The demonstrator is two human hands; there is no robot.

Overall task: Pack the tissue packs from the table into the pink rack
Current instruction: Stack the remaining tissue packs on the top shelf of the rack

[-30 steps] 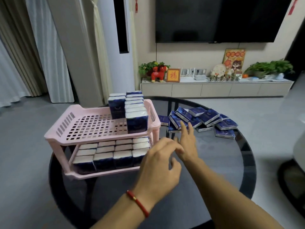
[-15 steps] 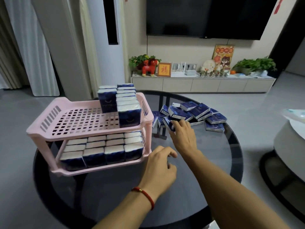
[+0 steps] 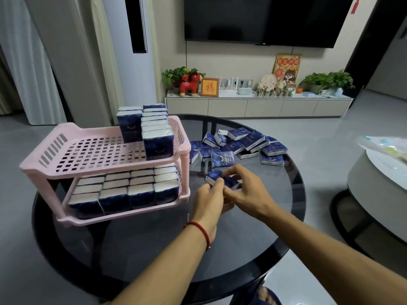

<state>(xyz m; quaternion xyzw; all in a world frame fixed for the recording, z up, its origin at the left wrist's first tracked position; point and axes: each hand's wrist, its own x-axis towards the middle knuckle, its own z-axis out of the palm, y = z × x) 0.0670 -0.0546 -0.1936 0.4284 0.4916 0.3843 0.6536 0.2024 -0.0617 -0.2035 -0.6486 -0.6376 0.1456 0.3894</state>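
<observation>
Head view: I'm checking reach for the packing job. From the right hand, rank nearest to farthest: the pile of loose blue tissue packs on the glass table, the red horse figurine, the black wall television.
1. Pile of loose blue tissue packs, on the table just beyond the right hand.
2. Red horse figurine, on the white cabinet's left end.
3. Black wall television, mounted above that cabinet.

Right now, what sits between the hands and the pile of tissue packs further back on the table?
In the head view, one tissue pack stands upright on the glass table between the held pack and the pile.
</observation>
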